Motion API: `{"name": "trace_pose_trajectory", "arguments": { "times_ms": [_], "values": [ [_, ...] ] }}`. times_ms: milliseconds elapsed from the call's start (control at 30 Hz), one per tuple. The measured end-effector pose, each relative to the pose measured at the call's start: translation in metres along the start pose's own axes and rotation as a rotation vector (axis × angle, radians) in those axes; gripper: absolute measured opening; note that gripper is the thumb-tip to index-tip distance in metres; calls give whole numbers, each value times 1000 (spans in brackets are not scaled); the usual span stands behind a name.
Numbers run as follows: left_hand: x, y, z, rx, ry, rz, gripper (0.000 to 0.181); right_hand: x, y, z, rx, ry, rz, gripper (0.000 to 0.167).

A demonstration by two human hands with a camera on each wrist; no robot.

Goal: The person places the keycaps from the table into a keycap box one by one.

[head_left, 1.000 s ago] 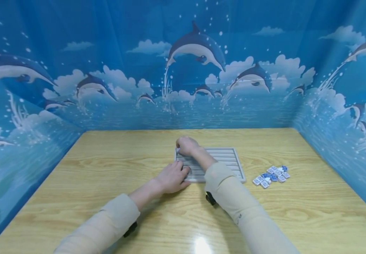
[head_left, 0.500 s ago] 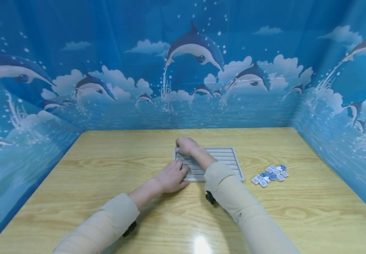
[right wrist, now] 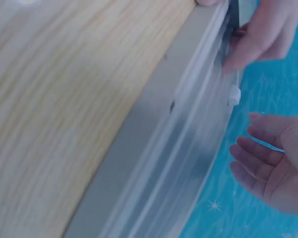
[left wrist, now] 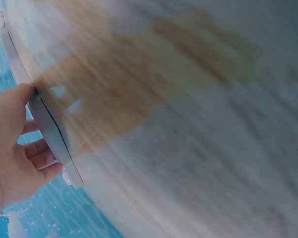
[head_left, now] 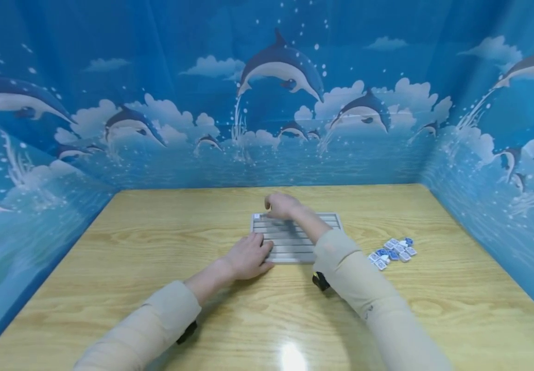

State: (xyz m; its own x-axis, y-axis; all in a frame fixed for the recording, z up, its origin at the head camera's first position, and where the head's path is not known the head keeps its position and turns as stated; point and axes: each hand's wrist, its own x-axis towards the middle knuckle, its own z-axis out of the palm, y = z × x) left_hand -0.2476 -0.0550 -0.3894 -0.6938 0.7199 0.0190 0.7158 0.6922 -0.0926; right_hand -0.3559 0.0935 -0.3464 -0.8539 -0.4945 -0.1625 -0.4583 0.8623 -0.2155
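A grey slotted tray [head_left: 294,249] lies on the table, its grooves running left to right. My left hand [head_left: 244,256] holds its front left corner, thumb along the front edge; in the left wrist view the hand [left wrist: 15,148] grips the tray's edge [left wrist: 49,129]. One small white tile [head_left: 256,216] stands at the left end of the rear groove, seen also as a white tile [right wrist: 234,94] in the right wrist view. Just right of it and above the tray is my right hand [head_left: 282,206]. In the right wrist view this hand [right wrist: 278,163] has relaxed fingers, holding nothing.
Several small blue and white tiles [head_left: 393,250] lie loosely grouped on the wooden table [head_left: 155,232], right of the tray. A blue curtain [head_left: 178,159] printed with dolphins stands along the back and both sides.
My right hand has let go of the tile at the tray's rear left corner and moved a little right, leaving the tile in view. My left hand has stayed on the tray.
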Motion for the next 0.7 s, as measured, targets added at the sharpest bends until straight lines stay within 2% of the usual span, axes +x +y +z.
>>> {"name": "trace_pose_trajectory", "arguments": {
  "times_ms": [200, 467, 700],
  "values": [
    [0, -1, 1, -7, -1, -3, 46, -23, 10, -12, 10, 26, -33, 30],
    [0, -1, 2, 6, 6, -10, 45, -64, 28, -22, 40, 86, 17, 29],
    [1, 0, 2, -4, 1, -16, 44, -98, 57, -20, 43, 157, 26, 26]
  ]
}}
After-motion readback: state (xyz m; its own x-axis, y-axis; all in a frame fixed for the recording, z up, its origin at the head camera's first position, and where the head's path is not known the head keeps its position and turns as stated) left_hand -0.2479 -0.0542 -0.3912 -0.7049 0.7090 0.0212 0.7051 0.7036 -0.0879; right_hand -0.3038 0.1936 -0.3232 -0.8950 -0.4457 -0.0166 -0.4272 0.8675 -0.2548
